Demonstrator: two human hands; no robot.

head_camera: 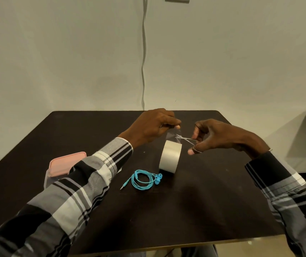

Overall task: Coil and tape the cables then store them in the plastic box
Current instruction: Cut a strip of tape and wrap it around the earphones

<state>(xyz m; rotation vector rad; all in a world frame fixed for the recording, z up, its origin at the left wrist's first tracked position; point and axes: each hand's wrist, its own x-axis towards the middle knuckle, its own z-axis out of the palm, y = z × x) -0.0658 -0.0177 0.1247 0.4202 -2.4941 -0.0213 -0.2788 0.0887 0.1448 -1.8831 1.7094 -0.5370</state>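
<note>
Clear tape (172, 135) stretches up from the roll (170, 158), which stands on edge on the dark table (92, 127). The left hand (154, 127) pinches the free end of the strip between thumb and fingertips and holds it high, so that the strip stays taut above the roll. The right hand (220, 136) works a small pair of scissors (187, 139): thumb and a finger are curled through the handles and the blades meet the strip from the right, about midway between the roll and the left hand's pinch. Holding the strip tight probably gives the blades something firm to bite; slack tape would fold and stick to itself. The roll stays on the table as an anchor, and its weight seems to serve in place of a third hand.

The blue earphone cable (143, 180) lies already coiled on the table, just in front of the roll, with its plug pointing left and its buds to the right. No tape shows on it yet. It sits close by, likely so that the cut piece can go straight round the coil. The plastic box (65, 162), with a pink lid, waits to the left, partly hidden behind the left sleeve (92, 175). Whether the lid is pressed shut I cannot tell.
</note>
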